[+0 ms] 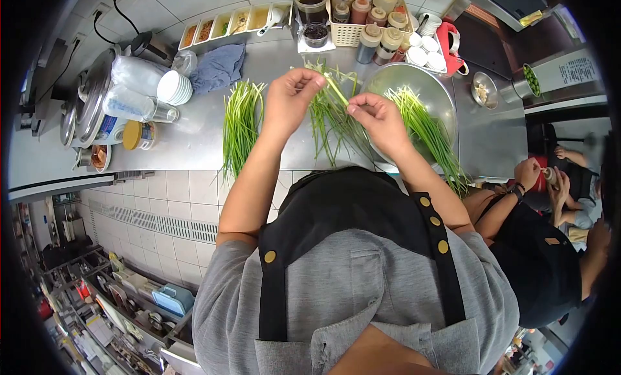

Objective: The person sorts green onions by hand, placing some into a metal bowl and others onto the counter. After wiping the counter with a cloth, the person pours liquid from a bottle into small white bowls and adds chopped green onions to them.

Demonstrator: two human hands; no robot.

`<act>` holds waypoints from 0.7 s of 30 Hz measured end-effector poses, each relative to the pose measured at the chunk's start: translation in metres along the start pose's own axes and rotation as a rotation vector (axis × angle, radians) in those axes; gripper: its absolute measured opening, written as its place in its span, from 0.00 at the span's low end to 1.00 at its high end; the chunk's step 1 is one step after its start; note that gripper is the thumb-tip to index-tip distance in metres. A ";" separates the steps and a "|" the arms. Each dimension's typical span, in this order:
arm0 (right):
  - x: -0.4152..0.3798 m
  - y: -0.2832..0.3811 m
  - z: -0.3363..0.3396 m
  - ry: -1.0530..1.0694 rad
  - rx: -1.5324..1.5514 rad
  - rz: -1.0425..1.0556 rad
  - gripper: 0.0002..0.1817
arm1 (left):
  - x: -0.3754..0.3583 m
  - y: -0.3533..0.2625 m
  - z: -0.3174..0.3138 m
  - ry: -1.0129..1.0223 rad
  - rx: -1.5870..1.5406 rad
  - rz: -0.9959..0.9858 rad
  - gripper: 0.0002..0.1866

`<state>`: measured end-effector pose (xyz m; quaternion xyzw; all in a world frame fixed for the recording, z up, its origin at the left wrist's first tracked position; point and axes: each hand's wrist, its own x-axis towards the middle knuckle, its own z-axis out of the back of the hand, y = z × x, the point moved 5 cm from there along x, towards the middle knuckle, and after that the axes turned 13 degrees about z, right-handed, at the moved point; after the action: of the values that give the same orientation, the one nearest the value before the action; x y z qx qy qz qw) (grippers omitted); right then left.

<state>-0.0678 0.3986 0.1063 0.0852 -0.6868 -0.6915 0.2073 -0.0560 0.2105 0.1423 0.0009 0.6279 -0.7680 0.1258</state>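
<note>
Over the steel counter, my left hand [294, 97] pinches one end of a pale green scallion stalk [336, 89]. My right hand [380, 121] is closed on its other end, thumb against fingertip. Beneath and between my hands lie loose scallion leaves and trimmings [331, 126]. To the left, a tidy bunch of scallions [240, 126] rests on the counter, its pale ends pointing away from me. At the right, a large steel bowl [446, 93] has another bunch of scallions [424, 126] in it, with the green tips hanging over the rim and counter edge.
Along the back stand a row of condiment tubs [223, 27], a basket [343, 35] of sauce bottles and a dark sauce cup [315, 35]. Left are a blue cloth [220, 67], stacked cups [174, 87] and a jar [139, 135]. A co-worker [530, 258] stands close on the right.
</note>
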 end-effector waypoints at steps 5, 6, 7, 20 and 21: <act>0.000 -0.003 0.004 0.071 0.080 -0.091 0.06 | 0.013 0.005 0.020 -0.057 -0.087 0.012 0.08; 0.001 0.000 0.003 0.087 0.142 -0.138 0.06 | 0.017 0.008 0.025 -0.065 -0.161 0.041 0.08; 0.000 0.006 0.003 0.086 0.141 -0.136 0.06 | 0.020 0.010 0.031 -0.073 -0.234 0.069 0.09; -0.022 -0.013 0.018 -0.024 0.278 -0.305 0.09 | 0.009 -0.003 0.015 -0.514 0.776 -0.632 0.04; -0.024 -0.015 0.019 -0.031 0.314 -0.328 0.09 | 0.013 0.004 0.012 -0.522 0.721 -0.606 0.03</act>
<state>-0.0565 0.4248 0.0881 0.2166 -0.7660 -0.6016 0.0657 -0.0659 0.1952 0.1388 -0.3281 0.2444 -0.9115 0.0424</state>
